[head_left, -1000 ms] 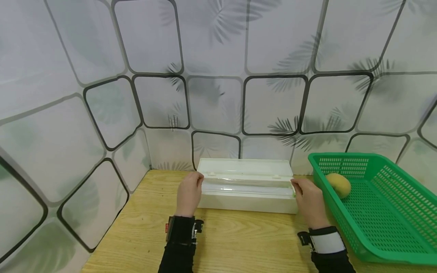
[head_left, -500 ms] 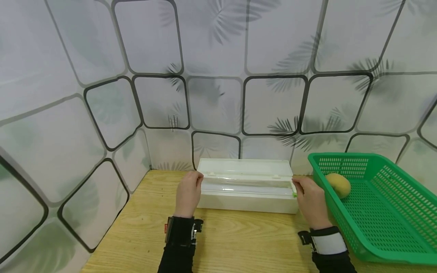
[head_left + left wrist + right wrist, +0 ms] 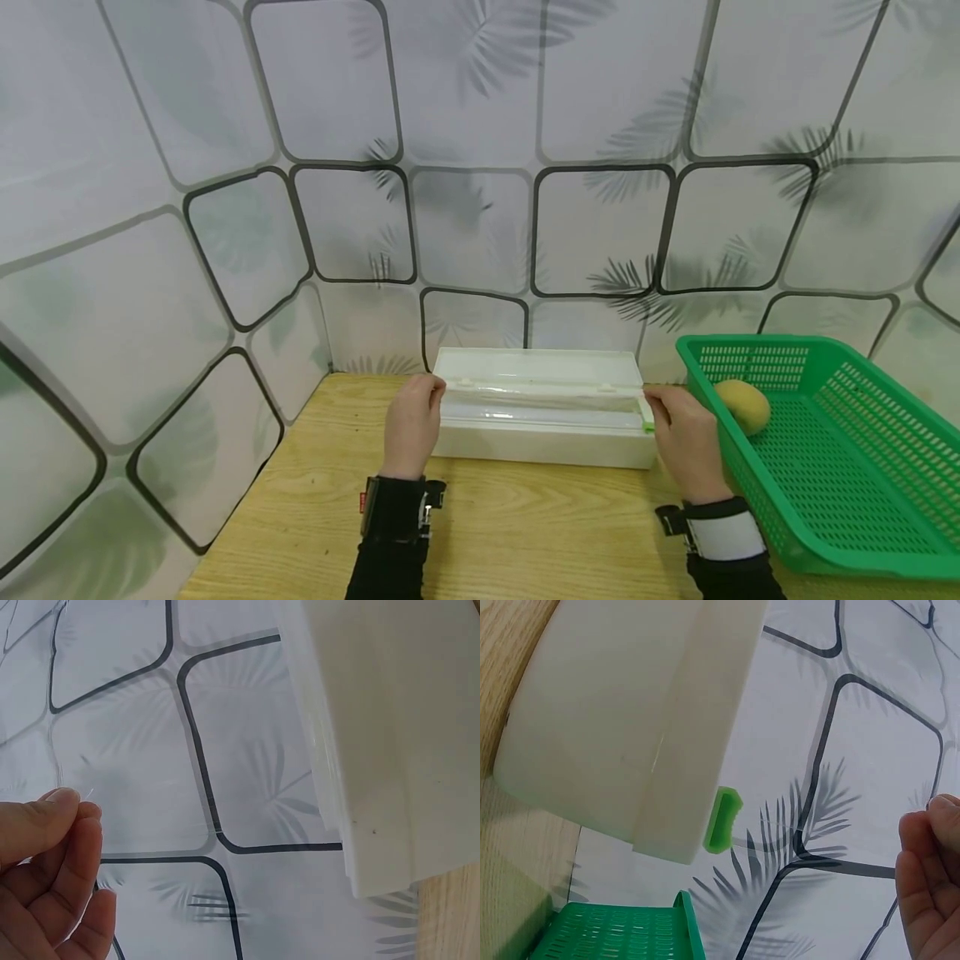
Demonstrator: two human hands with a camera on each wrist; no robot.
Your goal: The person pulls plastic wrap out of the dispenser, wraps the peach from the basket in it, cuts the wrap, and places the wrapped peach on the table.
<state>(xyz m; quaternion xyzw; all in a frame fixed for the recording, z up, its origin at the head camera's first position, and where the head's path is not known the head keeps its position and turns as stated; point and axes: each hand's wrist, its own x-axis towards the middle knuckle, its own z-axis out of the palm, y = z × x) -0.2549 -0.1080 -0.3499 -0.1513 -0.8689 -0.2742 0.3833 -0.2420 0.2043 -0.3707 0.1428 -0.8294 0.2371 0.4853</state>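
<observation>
A long white cling film dispenser box [image 3: 540, 446] lies on the wooden table with its lid [image 3: 536, 362] raised at the back. Clear cling film [image 3: 525, 395] stretches above the box between the two hands. At the left end, my left hand [image 3: 412, 425] pinches one corner of the film between thumb and fingertips; the left wrist view shows that grip [image 3: 56, 862] plainly. My right hand [image 3: 684, 437] pinches the other corner at the right end, as the right wrist view shows too. A green slide cutter [image 3: 722, 820] sits at the box's right end, beside the right hand.
A green plastic basket [image 3: 817, 492] stands to the right, close to the right forearm. Inside it, against the left wall, rests a round yellow fruit [image 3: 744, 407]. Patterned wall covering [image 3: 480, 225] rises right behind the box and along the left.
My right hand has shifted slightly right and a little up, showing more of the green cutter. The left hand has drifted marginally left. The box stays in place.
</observation>
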